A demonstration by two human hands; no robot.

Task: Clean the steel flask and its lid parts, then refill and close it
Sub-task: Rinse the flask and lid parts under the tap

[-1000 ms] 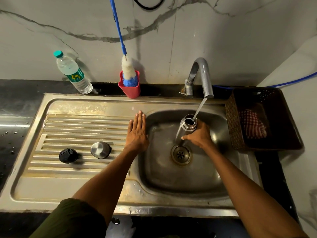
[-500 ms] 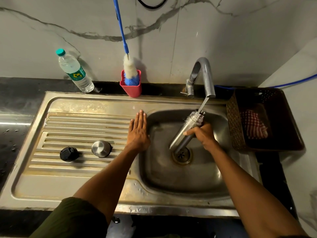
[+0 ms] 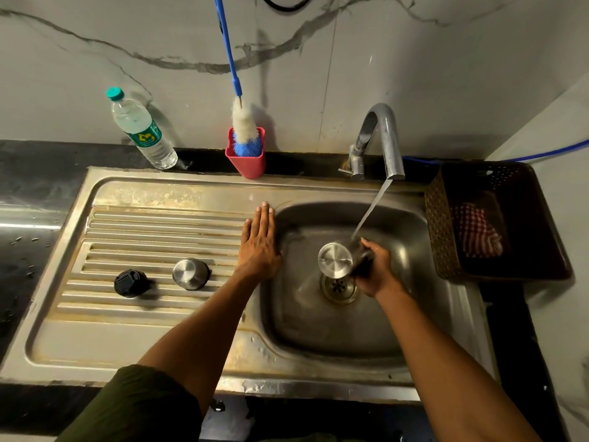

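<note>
We had our right hand (image 3: 374, 272) in the sink basin (image 3: 318, 339), fingers curled round the steel flask (image 3: 336, 260), so that grip was closed on it. The flask was tipped over with its round base facing up at us, right above the drain (image 3: 338, 287), and its mouth end was hidden behind the grip. The stream from the tap (image 3: 384, 138) came down just past the flask, by our fingers.

Our left hand (image 3: 259, 247) lay flat on the drainboard (image 3: 143, 237) at the basin's edge, fingers straight, holding nothing. Further out from that hand sat the steel cap (image 3: 190, 273), then the black stopper (image 3: 130, 282) beyond it, a little apart.

Back on the counter (image 3: 35, 167) stood a plastic water bottle (image 3: 140, 129) and a red holder (image 3: 246, 161) with a bottle brush (image 3: 243, 132) in it. Out past our right grip sat a brown basket (image 3: 446, 224) with a checked cloth (image 3: 476, 229) inside.
</note>
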